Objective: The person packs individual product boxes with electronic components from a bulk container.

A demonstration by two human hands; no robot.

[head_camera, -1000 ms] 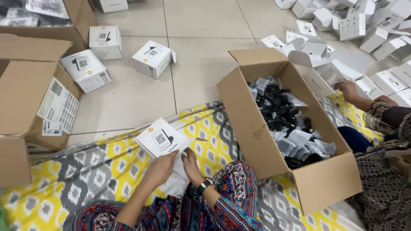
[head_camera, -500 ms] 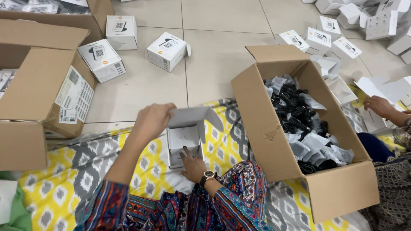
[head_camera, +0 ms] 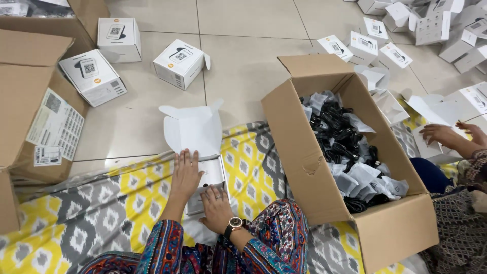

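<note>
Two hands [head_camera: 200, 193] on one open white box [head_camera: 195, 147]; three closed boxes [head_camera: 180, 63] nearby.

Bright, even light; soft shadows, sharp focus.

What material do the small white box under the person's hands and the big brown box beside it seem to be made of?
Small white box: probably thin, smooth paperboard; its open lid shows cut tabs and clean folds. Both the left hand and the right hand rest on it.
Big brown box: likely matt corrugated cardboard; stiff raised flaps, one dented wall.
</note>
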